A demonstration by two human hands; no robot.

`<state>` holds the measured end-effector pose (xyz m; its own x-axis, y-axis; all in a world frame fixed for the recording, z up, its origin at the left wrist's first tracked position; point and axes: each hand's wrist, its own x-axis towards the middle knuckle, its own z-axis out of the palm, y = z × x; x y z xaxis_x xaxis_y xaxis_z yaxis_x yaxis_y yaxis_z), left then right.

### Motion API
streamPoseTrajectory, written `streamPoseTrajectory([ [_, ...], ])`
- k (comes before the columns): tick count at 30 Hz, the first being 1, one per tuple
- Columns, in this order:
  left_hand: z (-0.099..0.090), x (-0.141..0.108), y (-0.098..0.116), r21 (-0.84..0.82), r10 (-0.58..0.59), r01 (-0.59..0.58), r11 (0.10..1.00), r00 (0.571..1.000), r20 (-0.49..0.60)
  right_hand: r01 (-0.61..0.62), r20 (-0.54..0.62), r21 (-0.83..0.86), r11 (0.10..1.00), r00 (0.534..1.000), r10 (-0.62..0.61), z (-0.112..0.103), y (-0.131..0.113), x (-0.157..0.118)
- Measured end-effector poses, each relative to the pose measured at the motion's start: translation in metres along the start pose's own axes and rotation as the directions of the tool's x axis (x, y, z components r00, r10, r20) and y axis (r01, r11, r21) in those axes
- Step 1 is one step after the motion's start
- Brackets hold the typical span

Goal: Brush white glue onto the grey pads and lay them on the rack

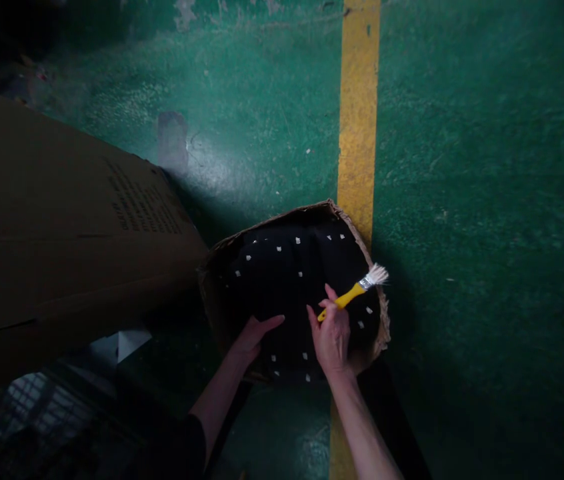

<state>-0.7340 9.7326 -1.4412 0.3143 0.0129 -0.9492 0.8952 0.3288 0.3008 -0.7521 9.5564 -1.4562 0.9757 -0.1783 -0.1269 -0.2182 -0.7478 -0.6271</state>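
My right hand (333,337) is closed round the yellow handle of a paintbrush (347,297). Its pale bristles point up and right, over the rim of a cardboard box (385,310). My left hand (252,337) is over the lower left of the box, with one digit stretched to the right across black material (287,293). The other left fingers are hidden, so whether they grip the material cannot be made out. Small white pieces or patches (298,240) are scattered over the black surface, which fills the box opening. Its exact kind is too dark to tell.
A large brown carton (62,220) with printed text stands on the left, close to the box. Green floor (462,167) with a yellow stripe (358,120) surrounds the box. At the lower left are a white sheet (132,343) and a dim grid-like object (32,407).
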Motion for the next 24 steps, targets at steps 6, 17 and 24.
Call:
streamPoseTrajectory([
  [6,-0.003,0.0,0.001,0.021,-0.012,0.012,1.0,0.999,0.042,-0.079,-0.044,0.108,0.991,0.996,0.084,0.009,-0.017,-0.02],
  [17,-0.007,-0.041,0.013,0.004,0.043,-0.043,0.999,0.997,-0.064,0.008,0.022,0.198,0.98,1.0,-0.013,-0.043,-0.03,-0.026],
  [24,-0.059,-0.093,0.0,-0.063,-0.045,0.034,0.997,0.984,-0.172,0.047,0.03,-0.024,0.999,0.998,-0.046,-0.068,0.004,-0.016],
])
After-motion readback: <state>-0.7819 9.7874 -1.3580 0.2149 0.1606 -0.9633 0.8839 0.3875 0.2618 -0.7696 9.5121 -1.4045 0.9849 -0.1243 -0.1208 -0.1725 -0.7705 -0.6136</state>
